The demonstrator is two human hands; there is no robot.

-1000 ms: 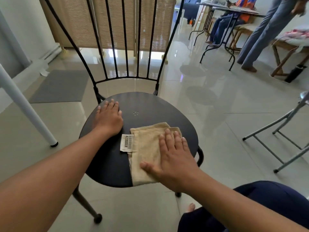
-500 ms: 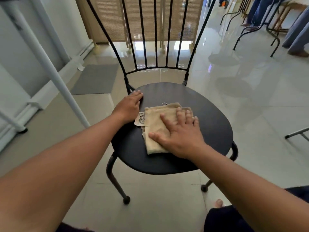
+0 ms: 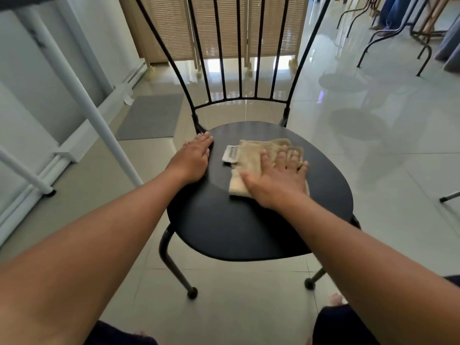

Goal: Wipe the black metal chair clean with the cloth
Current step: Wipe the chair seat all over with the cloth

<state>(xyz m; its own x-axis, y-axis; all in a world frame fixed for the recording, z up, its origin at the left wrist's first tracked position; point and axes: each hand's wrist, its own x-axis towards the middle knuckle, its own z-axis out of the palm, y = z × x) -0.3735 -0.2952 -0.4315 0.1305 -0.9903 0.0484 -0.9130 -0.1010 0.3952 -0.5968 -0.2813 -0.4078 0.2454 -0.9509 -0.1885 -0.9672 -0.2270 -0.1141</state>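
Right hand [image 3: 276,180] lies flat on the beige cloth [image 3: 251,158], fingers straight and spread, pressing it onto the seat of the black metal chair [image 3: 249,227]. The cloth sits mid-seat, under the palm and fingers, its far edge and left side showing past the fingertips; a white tag [image 3: 230,153] sticks out left. Left hand [image 3: 193,158] rests flat on the seat's left rim, fingers straight, apart from the cloth.

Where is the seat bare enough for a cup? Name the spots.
Bare: the near half of the seat, between the forearms, and its right side beyond the cloth. Crowded: the far part, with the left hand and right hand pressing the cloth.
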